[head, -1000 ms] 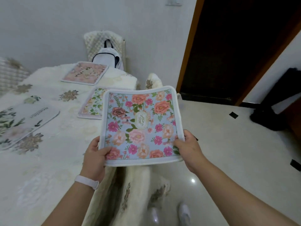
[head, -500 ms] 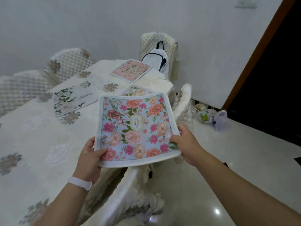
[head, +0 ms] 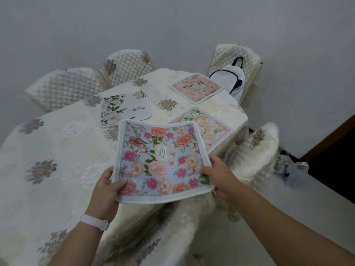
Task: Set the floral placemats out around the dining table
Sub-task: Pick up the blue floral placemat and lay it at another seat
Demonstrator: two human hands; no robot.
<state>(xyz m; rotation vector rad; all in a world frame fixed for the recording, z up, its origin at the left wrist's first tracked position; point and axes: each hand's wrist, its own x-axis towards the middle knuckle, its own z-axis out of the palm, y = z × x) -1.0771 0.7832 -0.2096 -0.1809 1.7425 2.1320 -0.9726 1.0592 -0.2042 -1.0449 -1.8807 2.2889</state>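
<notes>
I hold a blue floral placemat with a white border above the near edge of the dining table. My left hand grips its lower left corner, thumb on top. My right hand grips its lower right edge. Three more placemats lie on the cream tablecloth: a white one with green leaves, a pink one at the far end, and a pale peach one partly hidden behind the held mat.
Quilted cream chairs stand around the far side, one holding a white backpack. Another covered chair stands at the right, one just below my hands. Bottles and bags sit on the floor by a dark doorway.
My view has swung left and over the table. The held placemat has moved with both hands from beside the table edge to above the tablecloth.
</notes>
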